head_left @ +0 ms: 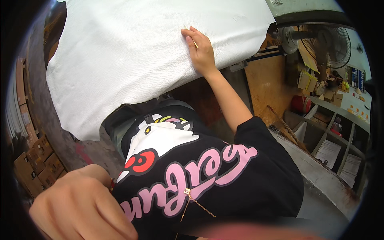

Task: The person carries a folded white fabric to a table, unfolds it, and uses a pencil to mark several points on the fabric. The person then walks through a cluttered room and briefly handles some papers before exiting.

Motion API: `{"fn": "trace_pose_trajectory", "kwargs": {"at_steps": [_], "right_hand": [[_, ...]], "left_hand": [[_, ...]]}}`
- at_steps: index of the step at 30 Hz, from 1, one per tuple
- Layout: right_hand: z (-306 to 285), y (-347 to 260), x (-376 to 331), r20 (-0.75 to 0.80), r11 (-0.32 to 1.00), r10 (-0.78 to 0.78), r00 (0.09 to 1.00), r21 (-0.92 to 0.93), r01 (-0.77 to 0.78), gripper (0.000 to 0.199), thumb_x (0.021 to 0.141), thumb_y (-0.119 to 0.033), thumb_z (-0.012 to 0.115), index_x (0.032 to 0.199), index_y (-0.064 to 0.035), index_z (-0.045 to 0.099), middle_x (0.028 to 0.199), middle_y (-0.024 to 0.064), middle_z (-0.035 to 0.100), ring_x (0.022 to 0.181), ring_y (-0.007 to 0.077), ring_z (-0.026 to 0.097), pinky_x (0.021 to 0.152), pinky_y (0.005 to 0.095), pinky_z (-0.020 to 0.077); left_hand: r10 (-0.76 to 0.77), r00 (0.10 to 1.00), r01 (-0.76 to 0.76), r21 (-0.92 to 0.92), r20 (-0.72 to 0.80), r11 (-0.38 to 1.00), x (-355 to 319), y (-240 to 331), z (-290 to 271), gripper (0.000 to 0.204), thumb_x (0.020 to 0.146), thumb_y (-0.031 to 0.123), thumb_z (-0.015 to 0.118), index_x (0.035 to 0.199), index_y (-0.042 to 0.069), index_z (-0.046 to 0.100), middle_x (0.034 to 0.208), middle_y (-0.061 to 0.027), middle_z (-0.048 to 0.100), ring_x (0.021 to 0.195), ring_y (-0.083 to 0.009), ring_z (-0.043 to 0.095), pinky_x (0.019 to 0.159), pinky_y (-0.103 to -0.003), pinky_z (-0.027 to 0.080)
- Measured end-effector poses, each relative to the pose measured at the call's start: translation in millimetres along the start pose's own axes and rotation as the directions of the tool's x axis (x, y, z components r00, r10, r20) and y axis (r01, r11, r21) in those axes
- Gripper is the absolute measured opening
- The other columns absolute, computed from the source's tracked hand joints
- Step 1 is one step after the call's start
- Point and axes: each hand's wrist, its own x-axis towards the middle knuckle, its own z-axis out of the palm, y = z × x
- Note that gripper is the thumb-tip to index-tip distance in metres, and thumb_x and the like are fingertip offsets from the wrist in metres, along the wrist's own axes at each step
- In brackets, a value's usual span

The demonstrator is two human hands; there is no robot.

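Note:
A large white hide of grained leather (pixel 132 48) is spread out ahead of me, its near edge hanging in loose, wavy folds. Resting on its right part, my right hand (pixel 202 51) is closed round a thin, pale yellow, pen-like stick (pixel 196 45). The tip of that stick pokes out by the fingertips, close to the leather. My left hand (pixel 82 206) is raised close to the camera at the lower left, away from the hide. Its knuckles are bent and its fingers curl under; whatever may be in them is hidden.
At the right stand a fan (pixel 326 44), a wooden panel (pixel 264 82) and a grey compartment shelf (pixel 334 132) holding paper stacks (pixel 328 154). A red round container (pixel 301 105) sits by the shelf. Cardboard boxes (pixel 40 162) are piled on the left.

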Motion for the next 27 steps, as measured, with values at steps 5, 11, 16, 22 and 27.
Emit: {"fn": "trace_pose_trajectory", "kwargs": {"at_steps": [5,11,16,22,27], "right_hand": [[5.9,1.3,0.3,-0.026,0.998,0.037,0.999,0.046,-0.036,0.027,0.100,-0.023,0.047,0.110,-0.0071,0.066,0.110,0.0100,0.068,0.116,0.0277,0.058,0.100,0.0397,0.0394],[2.0,0.6,1.8,-0.002,0.999,0.009,1.000,0.033,-0.009,0.027,0.100,-0.022,0.046,0.110,-0.0068,0.066,0.110,0.0102,0.068,0.116,0.0276,0.058,0.100,0.0397,0.0394],[5.1,0.8,0.6,0.001,0.998,0.038,0.999,0.040,-0.038,0.026,0.100,-0.019,0.046,0.112,-0.0075,0.066,0.113,0.0098,0.068,0.119,0.0278,0.056,0.100,0.0374,0.0414],[6.6,-4.5,2.9,0.076,0.980,0.116,0.990,0.152,-0.127,0.029,0.102,-0.015,0.043,0.118,0.0019,0.061,0.116,0.0146,0.065,0.115,0.0225,0.059,0.102,0.0334,0.0442],[19.6,-24.1,14.2,0.056,0.909,0.231,0.971,0.343,-0.236,0.032,0.103,-0.022,0.044,0.117,-0.0009,0.064,0.112,0.0110,0.066,0.107,0.0178,0.060,0.096,0.0306,0.0434]], "left_hand": [[0.006,1.000,-0.006,-0.025,0.003,1.000,0.2,-12.9,-1.4,0.039,0.099,0.041,0.050,0.116,0.011,0.067,0.053,-0.0002,0.052,0.043,-0.0112,0.048,0.039,-0.020,0.031],[0.032,0.999,-0.032,-0.027,-0.003,0.999,-5.7,-12.1,0.6,0.042,0.100,0.042,0.046,0.114,0.010,0.067,0.053,-0.0009,0.052,0.044,-0.0126,0.050,0.039,-0.021,0.033],[0.059,0.998,-0.058,-0.035,0.013,0.998,-15.0,-11.8,4.2,0.044,0.101,0.043,0.043,0.113,0.009,0.068,0.053,-0.0016,0.052,0.044,-0.0138,0.052,0.039,-0.021,0.034],[0.096,0.994,-0.094,-0.042,0.048,0.995,-39.1,2.4,6.6,0.047,0.102,0.045,0.040,0.112,0.009,0.069,0.053,-0.0024,0.052,0.045,-0.0152,0.054,0.039,-0.022,0.035],[0.285,0.892,-0.214,0.227,-0.352,0.950,-125.5,26.7,-8.1,0.078,0.094,0.068,0.031,0.114,0.000,0.065,0.059,-0.0056,0.056,0.051,-0.0149,0.051,0.044,-0.023,0.039]]}}
